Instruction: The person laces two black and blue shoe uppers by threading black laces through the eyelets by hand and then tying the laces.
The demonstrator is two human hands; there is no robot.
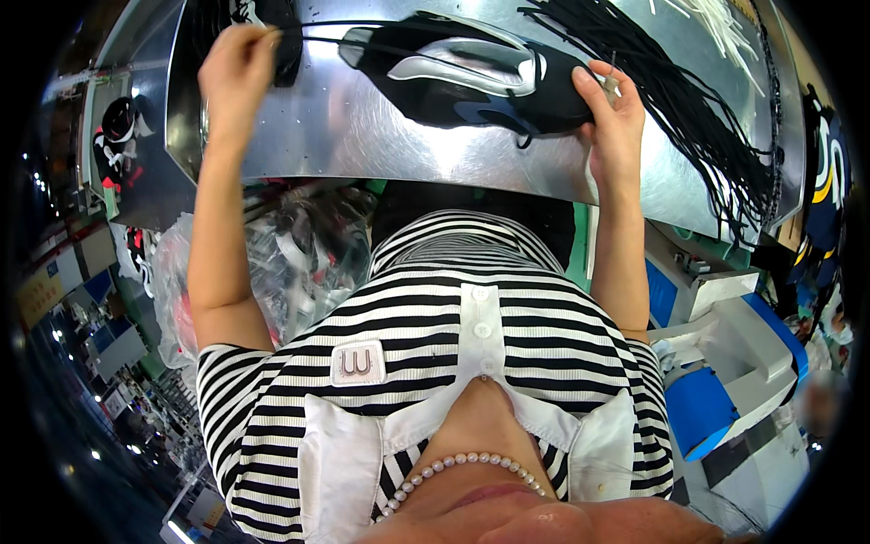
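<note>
black lace (326, 23) appears pinched in the left hand (239, 77), the black shoe upper (424, 96) in the right hand (618, 107). by overpulling, the upper could be tugged free.

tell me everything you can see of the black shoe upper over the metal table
The black shoe upper lies lengthwise across the view, unsoled, its left end pale grey. A long opening, edged in shiny silver-grey, runs along its middle; the material looks thin and flexible. Black cord stretches from it to the left hand, which is blurred. The right hand grips its right end.
</note>
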